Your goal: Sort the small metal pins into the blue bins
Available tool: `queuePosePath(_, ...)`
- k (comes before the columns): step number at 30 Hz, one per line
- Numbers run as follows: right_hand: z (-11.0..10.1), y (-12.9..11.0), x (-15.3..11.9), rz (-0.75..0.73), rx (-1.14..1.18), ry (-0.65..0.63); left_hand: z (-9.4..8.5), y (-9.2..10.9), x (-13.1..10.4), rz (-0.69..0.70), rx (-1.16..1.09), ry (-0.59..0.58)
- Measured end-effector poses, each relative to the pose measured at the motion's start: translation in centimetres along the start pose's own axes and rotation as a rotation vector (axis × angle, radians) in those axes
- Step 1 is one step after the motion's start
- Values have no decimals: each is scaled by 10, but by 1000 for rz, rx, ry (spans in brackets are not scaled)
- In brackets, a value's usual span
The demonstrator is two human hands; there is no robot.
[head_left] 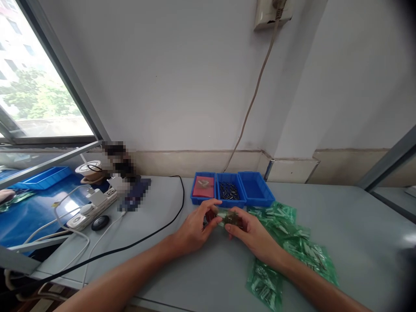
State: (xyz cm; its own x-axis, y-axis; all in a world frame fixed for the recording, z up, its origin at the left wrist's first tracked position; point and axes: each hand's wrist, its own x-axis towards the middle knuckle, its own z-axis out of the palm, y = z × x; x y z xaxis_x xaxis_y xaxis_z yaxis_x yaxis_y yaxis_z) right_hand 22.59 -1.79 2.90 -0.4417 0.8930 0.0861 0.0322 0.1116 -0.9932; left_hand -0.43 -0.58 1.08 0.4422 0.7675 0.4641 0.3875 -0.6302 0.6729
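Note:
My left hand [194, 226] and my right hand [255, 236] meet over the grey table, just in front of the blue bins. Between them is a small see-through greenish plastic bag [230, 215], pinched at either end by thumb and fingers. Something dark shows through the plastic, too unclear to name. Beyond my fingers, the middle blue bin [242, 202] holds many small dark metal pins or screws [229, 190]. To its left, a bin [198, 201] contains a pink packet [199, 191]. Green plastic bags of slim metal parts [292, 234] lie in an overlapping pile beside my right forearm.
A third blue bin [256, 186] stands at the right of the row. A black cable [143, 238] crosses the table on the left. Near the window are a power strip [82, 215], a black mouse [100, 222] and a blurred-out object [134, 195]. Metal frame bars flank the table.

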Motion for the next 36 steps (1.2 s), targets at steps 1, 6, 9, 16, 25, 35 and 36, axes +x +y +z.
queuePosePath(1,0,0,0,2,-14,9,0,1,0,-7,-1,-3)
queuePosePath(6,1,-1,0,-20,-53,81,-2,3,2,-1,-21,-22)
queuePosePath(9,0,-2,-1,-13,-12,50,-1,2,3,3,-37,-14)
queuePosePath(16,3,-6,-4,18,-119,57,-2,2,2,10,-41,5)
queuePosePath(25,0,-2,-1,-45,-43,96,-2,3,2,8,16,3)
queuePosePath(35,2,0,-3,-7,-21,48,-4,9,4,45,40,53)
queuePosePath(36,2,-1,-3,-9,-18,48,-4,9,4,49,41,51)
